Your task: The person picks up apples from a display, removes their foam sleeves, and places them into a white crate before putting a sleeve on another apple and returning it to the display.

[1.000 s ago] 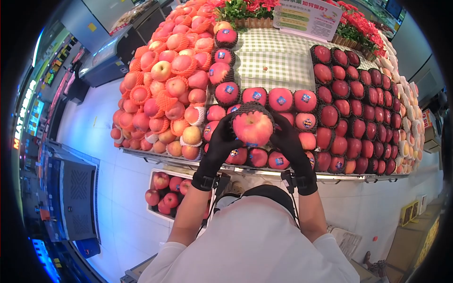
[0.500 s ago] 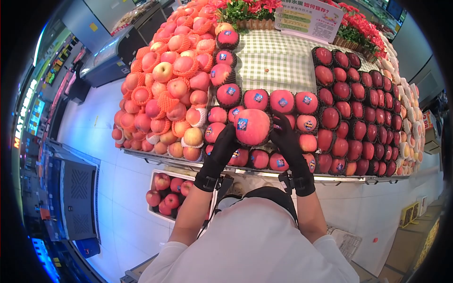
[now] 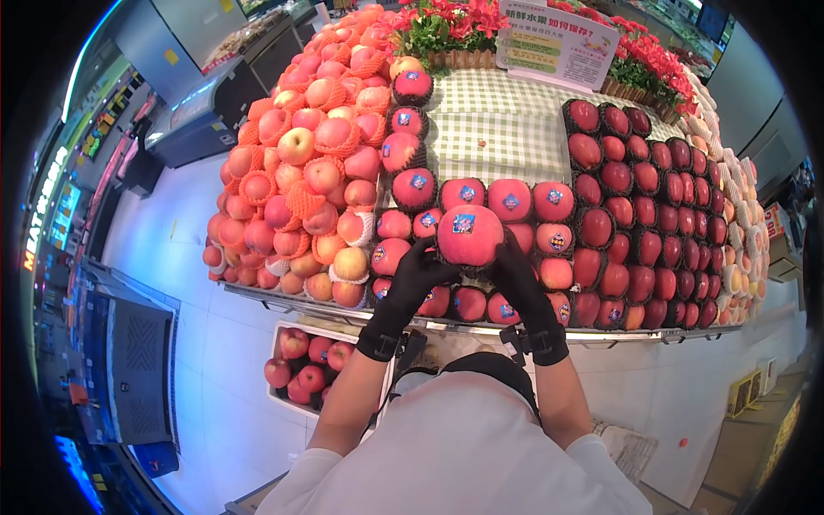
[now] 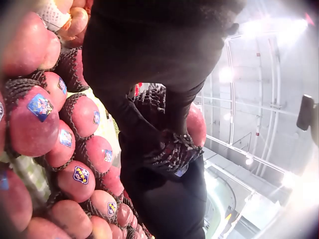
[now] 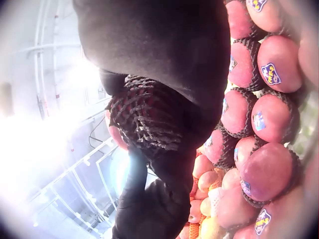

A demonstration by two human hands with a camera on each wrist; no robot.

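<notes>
A large red apple (image 3: 470, 235) with a blue sticker facing up is held above the stand's front rows. My black-gloved left hand (image 3: 415, 276) grips it from the left and below, my gloved right hand (image 3: 513, 276) from the right. Black foam netting (image 4: 172, 154) wraps its lower part in the left wrist view; the same netting (image 5: 144, 112) shows between glove fingers in the right wrist view. Under and around the hands lie stickered apples (image 3: 509, 199) in black nets.
Apples in orange nets (image 3: 322, 176) are heaped at the left, darker red apples (image 3: 615, 177) in rows at the right. Behind are a checked cloth (image 3: 481, 129), a sign (image 3: 558, 43) and red flowers (image 3: 650, 64). A white crate (image 3: 273, 393) of apples stands below the front edge.
The held apple has turned: first its stem end showed, then a sticker at its left, now the sticker faces up nearer its middle. Both hands have shifted their hold lower around it.
</notes>
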